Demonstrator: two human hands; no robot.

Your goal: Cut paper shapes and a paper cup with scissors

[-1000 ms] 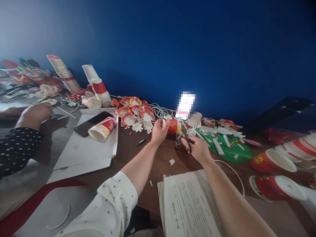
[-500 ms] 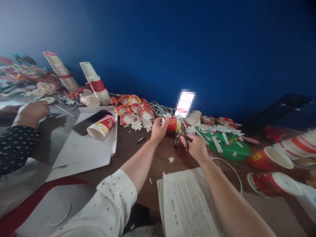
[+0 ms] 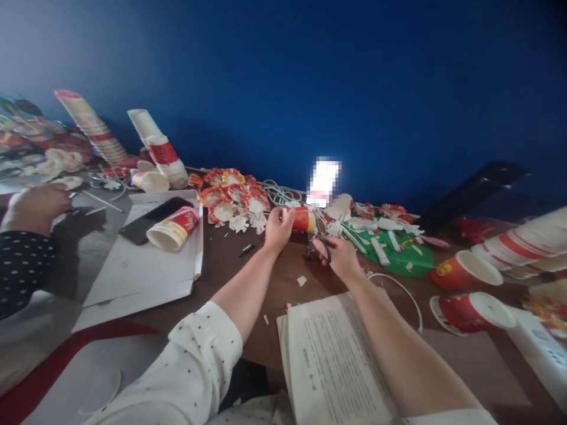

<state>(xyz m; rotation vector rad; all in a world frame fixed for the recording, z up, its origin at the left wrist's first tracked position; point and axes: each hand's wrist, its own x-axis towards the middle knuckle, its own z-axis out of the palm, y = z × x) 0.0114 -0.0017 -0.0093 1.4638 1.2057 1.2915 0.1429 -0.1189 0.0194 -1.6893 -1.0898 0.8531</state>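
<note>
While the left hand pinches a red paper cup between thumb and fingers, the right hand has its fingers curled around the dark handles of a pair of scissors. The cup lies sideways in the grip, over the brown table, its yellow end turned toward the scissors; whether the blades touch it cannot be told. Just beyond the left hand sits a heap of red and white cut-paper pieces, and a pen lies nearer the wearer. Right of the scissors, paper scraps and tubes rest on a green sheet. Printed pages lie below the right hand, partly under its forearm.
</note>
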